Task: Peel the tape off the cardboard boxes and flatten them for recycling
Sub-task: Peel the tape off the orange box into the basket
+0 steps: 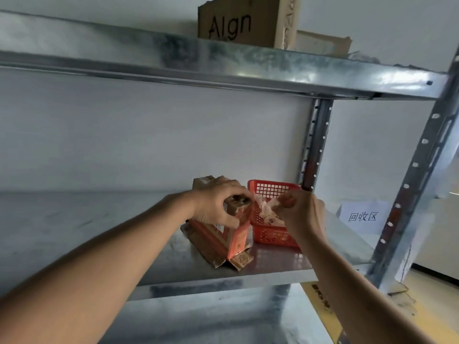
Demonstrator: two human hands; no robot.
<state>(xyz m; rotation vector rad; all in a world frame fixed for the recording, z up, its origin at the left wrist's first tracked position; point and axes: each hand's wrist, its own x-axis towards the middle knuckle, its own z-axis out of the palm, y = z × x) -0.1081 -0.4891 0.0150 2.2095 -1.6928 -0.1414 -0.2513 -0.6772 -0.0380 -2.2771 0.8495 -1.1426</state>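
My left hand (218, 202) grips the top of a small orange-and-brown cardboard box (223, 234), fingers and thumb curled round its upper edge, and the box stands tilted on the metal shelf (87, 219) in front of me, its lower flaps splayed open against the shelf surface. My right hand (301, 211) is just beside it to the right, held over the red plastic basket (273, 188), with thumb and fingertips pinched together on a pale, crumpled strip that looks like tape (274, 203); it is too blurred for me to be sure how much of it I hold or whether it is still joined to the box. The basket sits on the same shelf, touching or nearly touching the box's right side, and it holds a heap of similar pale, scrunched pieces (267, 214). On the shelf above me stands a larger brown cardboard box (246, 21) printed with the letters "Algn", with another piece of cardboard (323, 43) behind it to the right. Beyond the shelf's perforated upright (419, 170), near the basket, a white paper sign (363, 216) with three printed characters is stuck on the wall. Both my forearms are bare.
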